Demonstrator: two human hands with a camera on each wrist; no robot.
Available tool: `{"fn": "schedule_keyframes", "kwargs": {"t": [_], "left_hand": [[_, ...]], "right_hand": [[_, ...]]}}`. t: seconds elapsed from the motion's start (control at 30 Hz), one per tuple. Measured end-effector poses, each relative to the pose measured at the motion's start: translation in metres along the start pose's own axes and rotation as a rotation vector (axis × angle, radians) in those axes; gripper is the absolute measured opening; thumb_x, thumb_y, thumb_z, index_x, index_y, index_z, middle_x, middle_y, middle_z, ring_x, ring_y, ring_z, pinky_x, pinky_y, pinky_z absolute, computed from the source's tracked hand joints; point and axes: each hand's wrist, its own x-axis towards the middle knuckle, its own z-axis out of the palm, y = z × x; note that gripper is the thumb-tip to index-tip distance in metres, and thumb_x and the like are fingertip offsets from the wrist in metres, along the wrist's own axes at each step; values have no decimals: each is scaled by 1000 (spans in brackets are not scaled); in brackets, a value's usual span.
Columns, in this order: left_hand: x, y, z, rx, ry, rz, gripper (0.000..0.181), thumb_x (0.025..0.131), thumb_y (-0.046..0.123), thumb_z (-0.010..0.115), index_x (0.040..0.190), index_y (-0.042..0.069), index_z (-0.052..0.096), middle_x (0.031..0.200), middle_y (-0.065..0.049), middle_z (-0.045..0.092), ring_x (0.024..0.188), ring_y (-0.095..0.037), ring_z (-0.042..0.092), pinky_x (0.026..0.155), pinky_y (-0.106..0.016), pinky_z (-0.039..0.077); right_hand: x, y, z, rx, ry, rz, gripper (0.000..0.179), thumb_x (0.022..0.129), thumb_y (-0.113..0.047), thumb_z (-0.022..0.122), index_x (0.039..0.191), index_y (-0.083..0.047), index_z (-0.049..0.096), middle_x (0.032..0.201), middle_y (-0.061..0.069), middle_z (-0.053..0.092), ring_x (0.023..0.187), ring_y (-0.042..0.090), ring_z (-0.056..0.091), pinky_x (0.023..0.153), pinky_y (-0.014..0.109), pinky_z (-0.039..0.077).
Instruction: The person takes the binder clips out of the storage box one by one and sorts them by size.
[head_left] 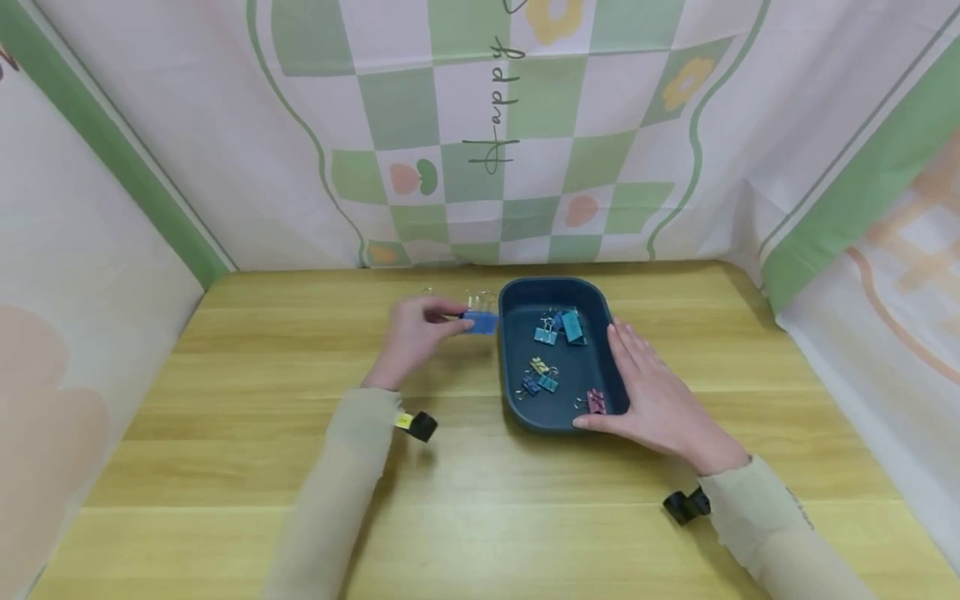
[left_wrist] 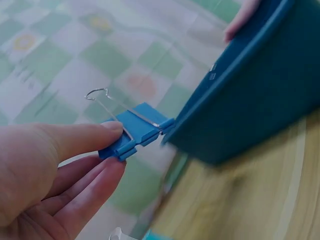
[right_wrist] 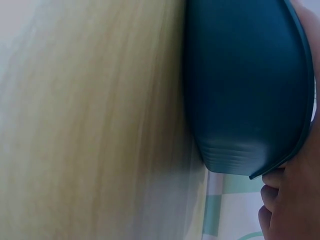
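My left hand [head_left: 420, 333] pinches a large blue binder clip [head_left: 480, 322] by thumb and fingers, just outside the left rim of a dark blue tray [head_left: 512, 367]. Its wire handles stand up in the left wrist view, where the clip [left_wrist: 137, 125] looks close to the tray wall. Across the tray's near right corner, my right hand [head_left: 660, 400] rests with straight fingers along the right side and the thumb at the front rim. Inside lie several small binder clips, among them a teal one [head_left: 572, 327], a yellow one [head_left: 539, 365] and a pink one [head_left: 596, 402].
Behind my left hand a wire loop [head_left: 427, 292] shows; the rest of that item is hidden. A teal edge [left_wrist: 159, 236] peeks in at the bottom of the left wrist view. The wooden table [head_left: 225, 433] ends at a patterned curtain [head_left: 472, 108].
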Motion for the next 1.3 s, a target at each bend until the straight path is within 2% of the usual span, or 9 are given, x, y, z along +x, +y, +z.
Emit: {"fn": "schedule_keyframes", "kwargs": {"t": [0.23, 0.4, 0.6, 0.8, 1.0, 1.17, 1.3], "left_hand": [[-11, -31, -42, -7, -4, -127, 25, 86, 16, 84, 107, 4, 78, 103, -9, 76, 89, -22, 71, 79, -35, 58], [-18, -51, -69, -4, 0, -170, 27, 87, 20, 83, 109, 5, 77, 106, -9, 75, 96, -24, 70, 87, -39, 56], [-22, -74, -94, -13, -6, -211, 29, 90, 21, 81, 113, 6, 75, 111, -9, 74, 100, -23, 69, 92, -37, 54], [-21, -88, -104, -20, -11, -259, 29, 92, 19, 78, 117, 5, 73, 114, -11, 72, 103, -25, 66, 96, -39, 51], [-11, -99, -108, 28, -25, -263, 30, 93, 14, 77, 119, 3, 72, 117, -14, 71, 106, -28, 66, 98, -42, 49], [-4, -102, -109, 86, -73, -266, 31, 94, 7, 73, 124, 2, 70, 125, -17, 68, 113, -31, 63, 102, -44, 47], [0, -101, -110, 94, -104, -268, 32, 96, 4, 69, 127, 1, 68, 128, -20, 65, 116, -34, 62, 104, -46, 46]], "right_hand": [[1, 1, 0, 5, 1, -7, 134, 75, -79, 70, 163, -8, -2, 169, 13, -2, 154, 30, 0, 120, 55, 15], [1, 1, 0, 7, -6, 2, 134, 74, -80, 70, 163, -9, -3, 169, 11, -3, 154, 28, -1, 120, 55, 15], [1, 1, 0, 11, -4, 0, 135, 74, -80, 70, 163, -9, -1, 170, 10, -4, 154, 28, 0, 120, 56, 16], [1, 1, -1, 9, -12, -5, 135, 74, -80, 70, 163, -9, -2, 170, 10, -4, 154, 27, -1, 121, 52, 14], [1, 1, -2, 3, -17, -11, 136, 73, -81, 69, 163, -8, -1, 169, 9, -4, 154, 26, -2, 122, 49, 12], [1, 1, -2, -2, -10, -15, 136, 73, -82, 69, 163, -7, 0, 169, 11, -3, 154, 27, -1, 122, 48, 12], [1, 1, -2, -4, -5, -14, 136, 73, -82, 69, 163, -6, 1, 169, 11, -2, 154, 26, -1, 122, 47, 11]]}}
